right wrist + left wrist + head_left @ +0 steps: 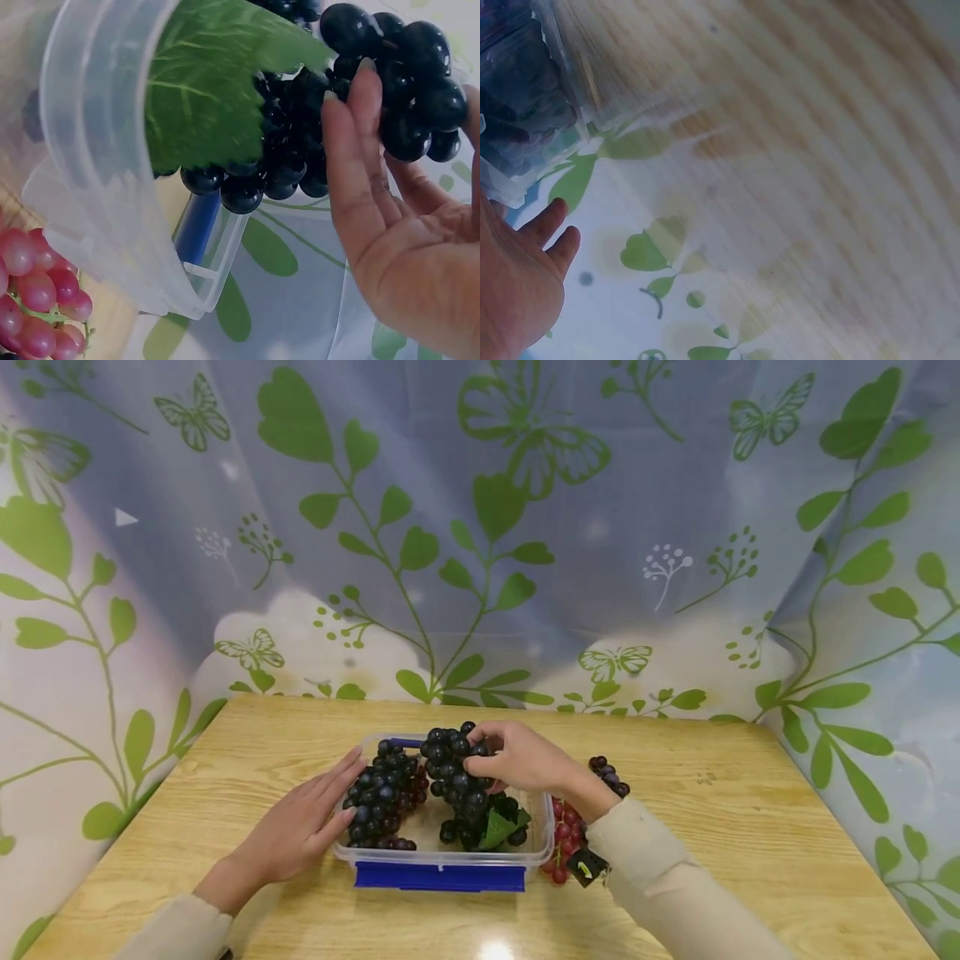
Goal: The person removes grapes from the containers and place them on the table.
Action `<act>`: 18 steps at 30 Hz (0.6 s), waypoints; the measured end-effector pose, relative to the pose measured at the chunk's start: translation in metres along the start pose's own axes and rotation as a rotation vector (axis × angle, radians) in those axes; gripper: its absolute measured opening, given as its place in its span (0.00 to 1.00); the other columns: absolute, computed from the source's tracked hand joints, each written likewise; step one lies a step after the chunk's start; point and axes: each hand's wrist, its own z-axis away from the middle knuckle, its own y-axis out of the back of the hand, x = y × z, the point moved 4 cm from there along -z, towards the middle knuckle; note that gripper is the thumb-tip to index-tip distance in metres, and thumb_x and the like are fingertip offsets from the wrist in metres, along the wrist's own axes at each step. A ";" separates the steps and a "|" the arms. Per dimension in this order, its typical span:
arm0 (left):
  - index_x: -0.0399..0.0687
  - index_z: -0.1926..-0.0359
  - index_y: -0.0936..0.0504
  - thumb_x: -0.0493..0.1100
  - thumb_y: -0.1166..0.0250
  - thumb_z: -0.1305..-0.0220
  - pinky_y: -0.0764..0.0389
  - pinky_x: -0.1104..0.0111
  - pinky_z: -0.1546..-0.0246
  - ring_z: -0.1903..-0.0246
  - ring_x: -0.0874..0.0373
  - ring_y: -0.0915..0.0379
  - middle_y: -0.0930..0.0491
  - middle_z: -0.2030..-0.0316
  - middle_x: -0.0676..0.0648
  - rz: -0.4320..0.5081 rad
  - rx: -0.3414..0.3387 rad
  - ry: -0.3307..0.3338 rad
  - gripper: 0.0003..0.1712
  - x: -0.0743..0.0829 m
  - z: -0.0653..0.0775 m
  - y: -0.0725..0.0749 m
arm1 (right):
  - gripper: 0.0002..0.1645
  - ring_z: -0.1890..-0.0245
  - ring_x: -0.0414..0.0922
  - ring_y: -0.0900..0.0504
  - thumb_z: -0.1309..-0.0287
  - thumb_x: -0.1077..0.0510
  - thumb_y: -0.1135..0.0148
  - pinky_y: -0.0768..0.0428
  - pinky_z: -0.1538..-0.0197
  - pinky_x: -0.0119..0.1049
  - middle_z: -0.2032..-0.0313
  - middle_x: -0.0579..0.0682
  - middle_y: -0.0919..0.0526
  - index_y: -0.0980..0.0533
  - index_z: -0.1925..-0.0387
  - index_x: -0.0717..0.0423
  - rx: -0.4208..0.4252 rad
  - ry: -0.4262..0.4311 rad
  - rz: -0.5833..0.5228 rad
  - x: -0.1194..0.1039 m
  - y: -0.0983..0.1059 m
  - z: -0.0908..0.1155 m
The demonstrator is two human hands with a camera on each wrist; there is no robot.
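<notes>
Head view: right hand (517, 758) grips grapes (457, 772) over container (442, 858).

The left wrist view is smeared by motion blur, so the container (525, 112) shows only as a dark, unclear corner cut by the picture's edge. In the head view, the right hand's sleeve (645, 852) hides most of the red grapes (564, 835)

Red grapes (564, 839) lie on the desk (750, 827) at 3 o'clock of the box, with a small dark bunch (609, 774) at 2 o'clock. A leaf-and-butterfly curtain (480, 527) hangs behind the desk at 12 o'clock.
</notes>
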 end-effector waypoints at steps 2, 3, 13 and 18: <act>0.50 0.31 0.57 0.51 0.54 0.34 0.42 0.54 0.44 0.39 0.51 0.49 0.60 0.32 0.49 0.001 0.001 -0.004 0.35 0.000 0.000 0.000 | 0.22 0.67 0.50 0.22 0.45 0.52 0.42 0.21 0.64 0.42 0.65 0.57 0.27 0.32 0.48 0.53 -0.009 -0.011 -0.084 0.000 0.003 0.002; 0.50 0.31 0.57 0.51 0.54 0.34 0.42 0.54 0.44 0.39 0.51 0.49 0.60 0.32 0.49 0.003 0.002 -0.005 0.35 0.000 -0.001 0.000 | 0.22 0.65 0.50 0.23 0.45 0.53 0.42 0.21 0.64 0.43 0.63 0.56 0.27 0.32 0.48 0.54 -0.011 -0.019 -0.116 -0.001 0.004 0.003; 0.54 0.31 0.59 0.51 0.54 0.34 0.43 0.55 0.43 0.38 0.52 0.51 0.61 0.32 0.50 0.012 0.000 0.007 0.35 -0.001 -0.002 0.000 | 0.23 0.83 0.46 0.26 0.44 0.57 0.44 0.23 0.61 0.48 0.47 0.57 0.30 0.33 0.47 0.57 0.005 -0.099 -0.497 0.000 0.014 0.009; 0.54 0.31 0.60 0.51 0.54 0.34 0.42 0.54 0.44 0.38 0.52 0.51 0.61 0.32 0.50 0.015 -0.009 0.006 0.36 0.000 -0.001 -0.001 | 0.22 0.89 0.41 0.33 0.42 0.60 0.47 0.24 0.60 0.50 0.45 0.57 0.31 0.35 0.45 0.58 -0.002 -0.091 -0.567 -0.004 0.019 0.013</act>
